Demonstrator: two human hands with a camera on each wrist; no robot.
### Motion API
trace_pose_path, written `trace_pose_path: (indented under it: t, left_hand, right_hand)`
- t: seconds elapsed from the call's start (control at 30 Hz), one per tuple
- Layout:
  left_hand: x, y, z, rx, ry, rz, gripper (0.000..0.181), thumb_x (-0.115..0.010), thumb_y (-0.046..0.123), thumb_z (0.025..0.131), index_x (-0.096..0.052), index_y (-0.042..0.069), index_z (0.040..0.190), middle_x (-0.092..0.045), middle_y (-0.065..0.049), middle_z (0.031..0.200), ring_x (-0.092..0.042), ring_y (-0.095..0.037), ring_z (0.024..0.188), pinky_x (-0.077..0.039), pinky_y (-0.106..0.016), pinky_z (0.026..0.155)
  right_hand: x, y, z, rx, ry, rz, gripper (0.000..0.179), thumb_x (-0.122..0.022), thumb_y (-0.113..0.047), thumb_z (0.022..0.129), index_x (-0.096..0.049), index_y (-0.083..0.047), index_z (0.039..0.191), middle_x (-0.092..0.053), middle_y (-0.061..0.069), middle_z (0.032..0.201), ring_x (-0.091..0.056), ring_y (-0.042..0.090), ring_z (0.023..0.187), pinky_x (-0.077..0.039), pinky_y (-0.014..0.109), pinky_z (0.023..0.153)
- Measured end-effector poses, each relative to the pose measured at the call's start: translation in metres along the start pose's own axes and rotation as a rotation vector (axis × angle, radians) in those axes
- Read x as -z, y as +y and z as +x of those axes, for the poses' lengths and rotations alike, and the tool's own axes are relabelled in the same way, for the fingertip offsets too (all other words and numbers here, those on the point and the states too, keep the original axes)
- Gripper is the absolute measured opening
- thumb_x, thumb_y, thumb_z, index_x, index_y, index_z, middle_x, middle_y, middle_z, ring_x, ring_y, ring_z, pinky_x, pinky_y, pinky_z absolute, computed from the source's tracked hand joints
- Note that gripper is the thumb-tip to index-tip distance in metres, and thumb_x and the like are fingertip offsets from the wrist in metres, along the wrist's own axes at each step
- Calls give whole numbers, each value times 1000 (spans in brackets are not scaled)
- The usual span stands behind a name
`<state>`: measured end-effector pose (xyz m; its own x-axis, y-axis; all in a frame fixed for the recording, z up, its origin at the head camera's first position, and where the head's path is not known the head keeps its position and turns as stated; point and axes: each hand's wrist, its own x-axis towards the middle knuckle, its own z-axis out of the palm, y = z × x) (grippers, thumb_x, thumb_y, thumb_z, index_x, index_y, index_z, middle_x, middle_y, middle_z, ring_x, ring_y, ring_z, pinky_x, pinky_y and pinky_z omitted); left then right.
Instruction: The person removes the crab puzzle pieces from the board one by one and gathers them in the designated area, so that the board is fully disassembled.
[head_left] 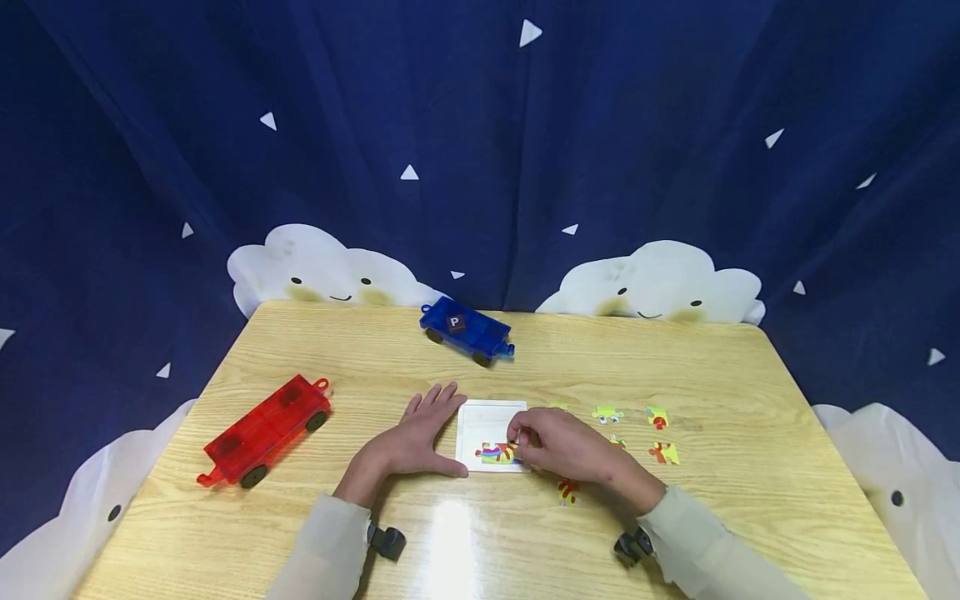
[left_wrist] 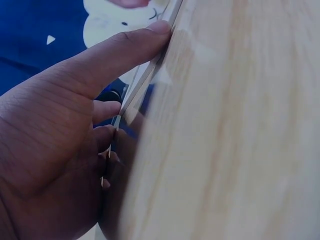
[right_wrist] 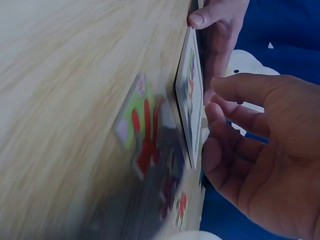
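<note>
A white square puzzle tray (head_left: 468,425) lies on the table between the hands. Joined jigsaw pieces (head_left: 495,454) with rainbow stripes and red shapes lie along its lower part. My left hand (head_left: 420,437) spreads round the tray's left side, its thumb at the lower left corner and fingers by the upper left one. In the left wrist view the thumb (left_wrist: 130,52) touches the tray's edge. Over the tray's right side hovers my right hand (head_left: 562,443), fingers loosely bent and thumb near the index tip. The right wrist view shows no piece between those fingertips (right_wrist: 216,85).
Several loose pieces lie right of the tray, among them a yellow one with eyes (head_left: 607,414) and a red-and-green one (head_left: 568,492) below my right wrist. A red toy wagon (head_left: 262,429) stands left, a blue one (head_left: 468,329) behind. A dark curtain (head_left: 480,125) hangs beyond.
</note>
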<state>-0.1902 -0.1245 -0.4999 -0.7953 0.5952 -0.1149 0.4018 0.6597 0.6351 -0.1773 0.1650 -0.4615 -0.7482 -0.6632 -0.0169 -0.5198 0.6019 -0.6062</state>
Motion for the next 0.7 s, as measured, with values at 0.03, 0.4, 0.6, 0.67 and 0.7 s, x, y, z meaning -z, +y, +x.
trace_pose_path:
  t: [0.03, 0.4, 0.6, 0.67, 0.7]
  left_hand:
    - [0, 0, 0, 0, 1, -2, 115, -84, 57, 78, -25, 11, 164, -10, -13, 171, 1, -33, 156, 0, -52, 123]
    - [0, -1, -2, -7, 9, -6, 114, -84, 58, 78, -26, 9, 164, -10, -13, 171, 1, -33, 156, 0, -54, 123]
    - [-1, -2, -2, -4, 8, -7, 114, -84, 58, 78, -27, 10, 164, -11, -13, 171, 1, -33, 156, 0, -53, 123]
    - [-1, -2, -1, -3, 9, -6, 114, -84, 58, 78, -27, 10, 164, -11, -12, 171, 1, -33, 156, 0, -53, 123]
    - [-1, -2, -1, -2, 8, -6, 114, -84, 58, 78, -27, 10, 164, -11, -12, 171, 1, -33, 156, 0, -53, 123]
  right_hand:
    - [-2, -1, 3, 0, -8, -2, 9, -69, -10, 93, -69, -12, 102, -57, -10, 81, -53, 7, 74, -46, 28, 69]
    - [-14, -3, 22, 48, -45, -47, 14, -73, -15, 92, -70, -12, 105, -59, -2, 87, -51, 11, 79, -44, 30, 73]
    - [-18, -6, 23, 18, -64, -71, 18, -73, -15, 91, -69, -14, 109, -57, -4, 90, -51, 12, 83, -44, 32, 76]
    - [-18, -7, 23, 10, -64, -83, 19, -74, -15, 91, -68, -15, 109, -57, -4, 90, -50, 13, 83, -44, 32, 77]
    - [-18, -6, 23, 8, -65, -86, 19, -74, -16, 91, -68, -15, 109, -56, -4, 91, -50, 13, 84, -44, 32, 77]
